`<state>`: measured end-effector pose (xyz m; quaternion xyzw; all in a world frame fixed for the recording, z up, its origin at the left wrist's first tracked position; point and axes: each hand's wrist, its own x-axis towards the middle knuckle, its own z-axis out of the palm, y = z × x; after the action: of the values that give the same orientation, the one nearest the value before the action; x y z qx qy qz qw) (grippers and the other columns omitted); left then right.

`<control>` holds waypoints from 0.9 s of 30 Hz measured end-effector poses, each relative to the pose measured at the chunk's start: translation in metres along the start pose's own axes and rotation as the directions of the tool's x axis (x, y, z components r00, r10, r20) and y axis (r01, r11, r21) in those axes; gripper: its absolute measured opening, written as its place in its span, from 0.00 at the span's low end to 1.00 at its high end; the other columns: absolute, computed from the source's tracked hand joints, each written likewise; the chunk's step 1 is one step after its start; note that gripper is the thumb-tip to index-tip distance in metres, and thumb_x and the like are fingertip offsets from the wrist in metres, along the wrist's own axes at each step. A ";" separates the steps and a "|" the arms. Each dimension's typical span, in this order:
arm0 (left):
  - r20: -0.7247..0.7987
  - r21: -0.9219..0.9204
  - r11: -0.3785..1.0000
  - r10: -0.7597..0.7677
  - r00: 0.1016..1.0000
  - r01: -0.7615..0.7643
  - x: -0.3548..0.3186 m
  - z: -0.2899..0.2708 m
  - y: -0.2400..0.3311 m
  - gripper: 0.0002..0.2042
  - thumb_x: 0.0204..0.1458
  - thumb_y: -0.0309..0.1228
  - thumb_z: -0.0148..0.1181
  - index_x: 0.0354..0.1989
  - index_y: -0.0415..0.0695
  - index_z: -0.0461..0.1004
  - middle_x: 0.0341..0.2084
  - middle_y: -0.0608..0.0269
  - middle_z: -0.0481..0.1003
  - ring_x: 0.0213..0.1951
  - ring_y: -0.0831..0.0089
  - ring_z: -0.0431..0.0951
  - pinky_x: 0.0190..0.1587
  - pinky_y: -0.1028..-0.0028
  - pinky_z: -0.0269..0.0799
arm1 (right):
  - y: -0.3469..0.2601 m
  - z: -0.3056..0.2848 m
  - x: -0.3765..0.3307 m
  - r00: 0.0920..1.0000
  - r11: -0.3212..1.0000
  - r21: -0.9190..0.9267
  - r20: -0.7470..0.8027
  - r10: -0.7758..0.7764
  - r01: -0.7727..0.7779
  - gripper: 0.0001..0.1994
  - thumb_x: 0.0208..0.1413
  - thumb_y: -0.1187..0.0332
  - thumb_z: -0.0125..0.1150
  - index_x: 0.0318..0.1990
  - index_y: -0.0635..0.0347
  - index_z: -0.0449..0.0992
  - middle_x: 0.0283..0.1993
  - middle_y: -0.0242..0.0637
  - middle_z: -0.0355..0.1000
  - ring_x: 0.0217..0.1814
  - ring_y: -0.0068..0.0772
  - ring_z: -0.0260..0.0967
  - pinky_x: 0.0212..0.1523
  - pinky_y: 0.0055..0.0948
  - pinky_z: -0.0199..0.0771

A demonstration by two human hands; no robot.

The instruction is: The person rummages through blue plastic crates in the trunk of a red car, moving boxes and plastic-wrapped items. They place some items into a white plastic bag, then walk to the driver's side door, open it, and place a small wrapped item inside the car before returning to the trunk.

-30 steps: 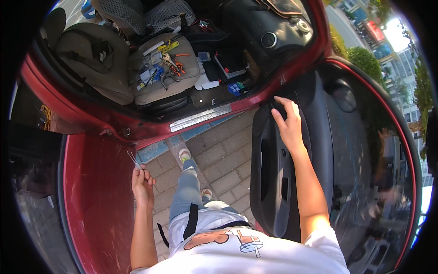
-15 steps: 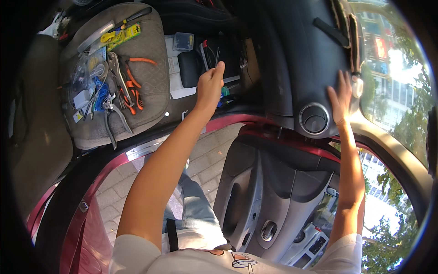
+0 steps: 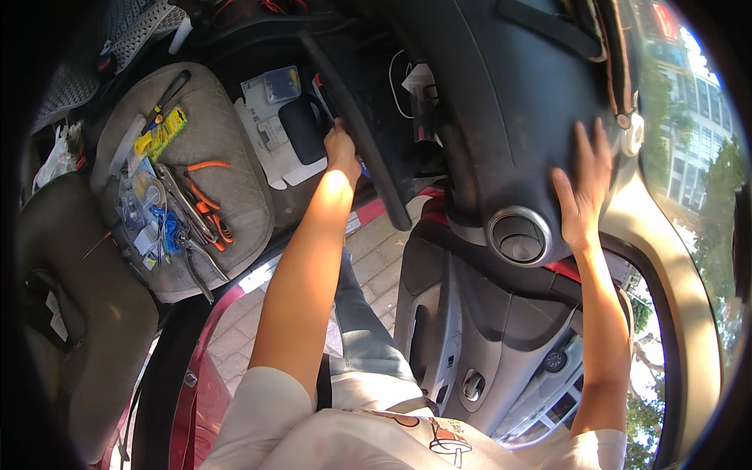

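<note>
My right hand (image 3: pixel 583 188) lies flat on the black dashboard (image 3: pixel 501 117), fingers spread, beside the round air vent (image 3: pixel 519 237). My left hand (image 3: pixel 340 150) is closed at the edge of a long dark panel (image 3: pixel 356 117), which looks like a lowered glove box lid. Its fingertips and anything in them are hidden. Just left of that hand lie a black pouch (image 3: pixel 303 129) and a white sheet (image 3: pixel 258 129), with a small clear plastic box (image 3: pixel 281 84) on it.
The car seat (image 3: pixel 243 211) at left carries orange-handled pliers (image 3: pixel 205 200), grey-handled pliers (image 3: pixel 200 270), blue wire (image 3: pixel 168 227), a yellow package (image 3: pixel 167 135) and a black-handled tool (image 3: pixel 173 89). The open car door (image 3: pixel 489 313) stands to the right of my legs.
The dark panel now stands out beside my left hand, which has moved down and left. The thin metal tool seen in it before is out of sight. My right hand stays on the dashboard.
</note>
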<state>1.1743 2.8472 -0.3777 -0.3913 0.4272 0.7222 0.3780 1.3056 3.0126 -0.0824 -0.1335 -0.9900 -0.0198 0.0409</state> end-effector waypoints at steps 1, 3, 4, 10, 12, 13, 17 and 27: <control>-0.004 -0.066 0.997 0.030 1.000 -0.030 0.029 -0.019 -0.007 0.15 0.58 0.43 0.41 0.38 0.43 0.68 0.26 0.62 0.72 0.25 0.68 0.73 0.23 0.72 0.68 | -0.002 -0.001 0.002 1.000 1.000 0.006 -0.004 -0.006 0.006 0.29 0.50 0.56 0.51 0.60 0.53 0.57 0.66 0.45 0.43 0.68 0.47 0.37 0.64 0.42 0.33; -0.021 -0.111 0.994 0.018 1.000 -0.020 0.055 -0.042 -0.009 0.15 0.57 0.42 0.42 0.38 0.44 0.69 0.25 0.64 0.71 0.26 0.69 0.73 0.25 0.70 0.69 | -0.004 -0.001 0.004 1.000 1.000 0.022 -0.011 -0.015 0.016 0.28 0.50 0.57 0.51 0.60 0.53 0.58 0.66 0.45 0.43 0.68 0.47 0.37 0.64 0.41 0.33; -0.011 -0.014 1.000 0.009 1.000 -0.009 0.054 -0.050 -0.008 0.15 0.57 0.42 0.42 0.38 0.44 0.69 0.23 0.65 0.70 0.26 0.70 0.72 0.25 0.70 0.68 | -0.003 -0.001 0.004 1.000 1.000 0.028 -0.010 -0.013 0.013 0.28 0.50 0.57 0.51 0.60 0.53 0.58 0.66 0.45 0.43 0.68 0.47 0.37 0.64 0.41 0.33; -0.295 0.304 0.608 0.792 0.534 -0.734 0.018 -0.060 0.004 0.14 0.57 0.37 0.43 0.34 0.41 0.73 0.13 0.73 0.64 0.12 0.84 0.55 0.17 0.81 0.49 | 0.003 0.012 0.002 1.000 0.999 0.044 -0.017 -0.019 0.020 0.28 0.51 0.57 0.51 0.60 0.54 0.58 0.66 0.45 0.44 0.67 0.47 0.38 0.64 0.41 0.33; -0.073 0.373 0.621 0.760 0.646 -0.689 -0.048 -0.025 0.023 0.13 0.54 0.37 0.48 0.33 0.39 0.73 0.18 0.66 0.68 0.21 0.80 0.64 0.25 0.78 0.61 | 0.005 0.008 -0.006 1.000 0.999 0.036 -0.019 0.015 -0.014 0.27 0.51 0.58 0.51 0.59 0.55 0.59 0.66 0.46 0.44 0.68 0.46 0.38 0.64 0.41 0.35; 0.093 0.335 0.625 0.723 0.685 -0.705 -0.056 -0.003 0.017 0.12 0.54 0.35 0.48 0.33 0.38 0.73 0.16 0.68 0.65 0.19 0.81 0.62 0.23 0.80 0.58 | 0.004 0.007 -0.006 1.000 0.999 0.041 -0.024 0.020 -0.019 0.27 0.51 0.58 0.51 0.59 0.55 0.59 0.66 0.46 0.44 0.68 0.46 0.37 0.64 0.41 0.35; 0.112 0.320 0.813 0.477 0.871 -0.487 0.007 0.067 -0.051 0.12 0.51 0.36 0.52 0.32 0.39 0.74 0.18 0.63 0.70 0.23 0.74 0.70 0.25 0.74 0.64 | -0.005 0.015 0.005 1.000 0.999 0.051 -0.020 -0.014 0.015 0.27 0.51 0.60 0.50 0.59 0.57 0.59 0.66 0.47 0.44 0.68 0.47 0.38 0.64 0.41 0.35; -0.092 0.755 0.548 0.632 0.769 -0.361 0.067 0.111 -0.098 0.14 0.40 0.36 0.63 0.32 0.41 0.73 0.31 0.48 0.75 0.36 0.50 0.75 0.36 0.58 0.71 | 0.008 0.019 0.004 0.999 0.993 0.117 -0.050 -0.001 0.007 0.24 0.53 0.59 0.48 0.58 0.57 0.61 0.65 0.47 0.45 0.67 0.46 0.40 0.64 0.41 0.36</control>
<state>1.2062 2.9963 -0.4321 -0.2007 0.8217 0.4989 0.1885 1.3022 3.0224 -0.1008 -0.1283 -0.9884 0.0348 0.0735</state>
